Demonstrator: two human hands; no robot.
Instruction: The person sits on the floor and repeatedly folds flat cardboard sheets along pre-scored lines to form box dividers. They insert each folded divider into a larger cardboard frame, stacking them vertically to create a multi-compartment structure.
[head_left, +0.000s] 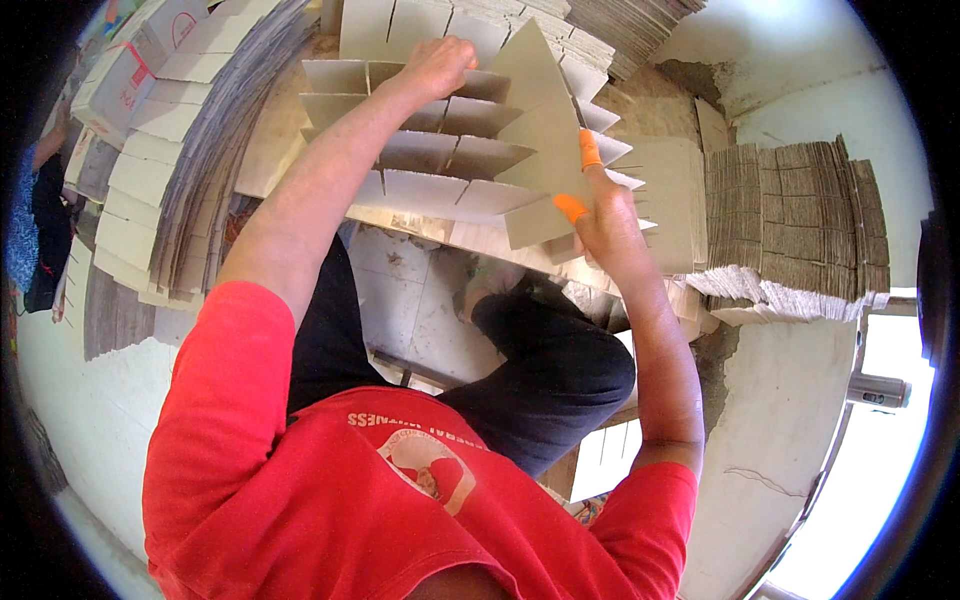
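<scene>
Far left: flat cartons [130, 70] leaning in a pile, and beside them a fanned stack [215, 130] of cut cardboard sheets, running up toward the top edge. Centre: a partly built divider grid [440, 150] of slotted strips, lying on a board [270, 140] ahead of the seated person's knees. Left hand [438, 65]: reached across to the grid's far edge, fingers curled down over the strip tops, closed on the grid and steadying it. Loose strip [540, 130]: pale, slotted, tilted, its long axis running from upper left to lower right over the grid's right half; it lies just ahead of and above the right hand, which is the nearer one. Right hand [600, 215]: pinched on the strip's lower right edge, orange finger cots on two fingertips [589, 150]. Right: a dense bundle [790, 215] of corrugated strips stacked on edge, well apart from both hands. Far right: a grey metal fitting [880, 390].
</scene>
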